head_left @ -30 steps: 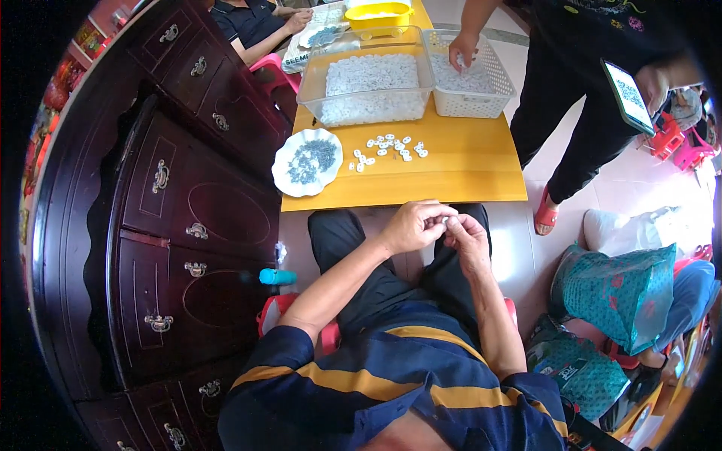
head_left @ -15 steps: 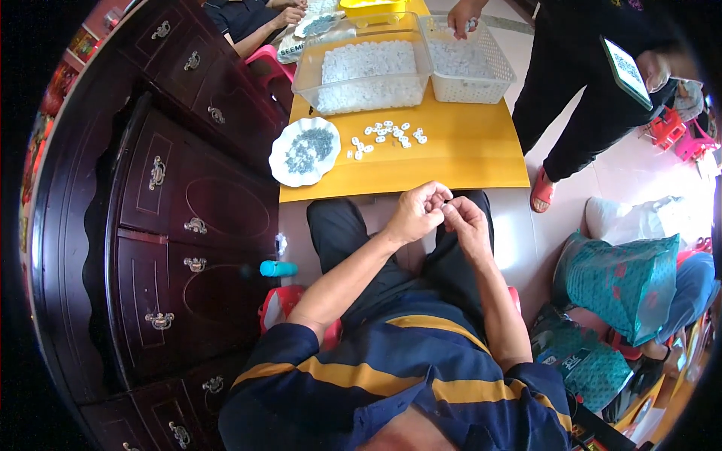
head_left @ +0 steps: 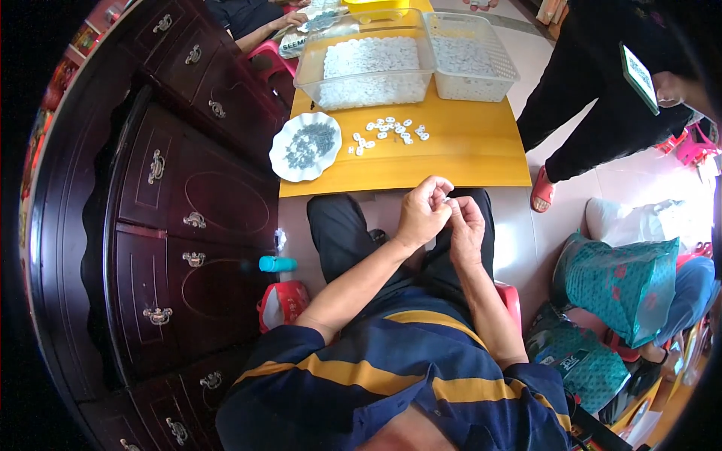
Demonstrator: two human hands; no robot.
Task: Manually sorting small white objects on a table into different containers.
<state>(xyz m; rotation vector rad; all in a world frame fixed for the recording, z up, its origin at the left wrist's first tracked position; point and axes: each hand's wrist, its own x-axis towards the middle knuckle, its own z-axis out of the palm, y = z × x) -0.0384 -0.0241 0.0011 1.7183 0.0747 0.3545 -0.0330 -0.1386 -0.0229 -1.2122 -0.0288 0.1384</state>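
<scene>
Nearest: a navy shirt with yellow stripes [head_left: 391,376], both forearms reaching up from it over dark trousers.

Above the lap, just short of the near edge of the yellow tabletop [head_left: 451,154]: left hand [head_left: 423,214] and right hand [head_left: 468,229], pressed together. Fingers [head_left: 440,192] of both curled inward, tips meeting around something small and pale [head_left: 449,201]; too tiny to identify, and impossible to tell which hand actually pinches it.

Left of the knees, on the floor: a turquoise cylindrical object [head_left: 278,264] and a red bag [head_left: 282,304], against a dark wooden cabinet [head_left: 165,225] with brass handles. To the right: teal patterned bags [head_left: 628,278] and a white sack [head_left: 632,222].

On the tabletop, past the hands: a white scalloped plate [head_left: 282,161] of small dark grey pieces at the left corner; just beside it to the right, a loose scatter of small white pieces [head_left: 387,134].

Farther back, side by side and touching: a clear plastic tub [head_left: 368,68] heaped with white pieces, and a white mesh basket [head_left: 470,56] holding more. Beyond those, a yellow container [head_left: 376,9].

At the right edge of the tabletop: a standing person in black [head_left: 602,83], red sandal on the floor. Far left corner: another person's arm [head_left: 263,30] resting near the tabletop.
</scene>
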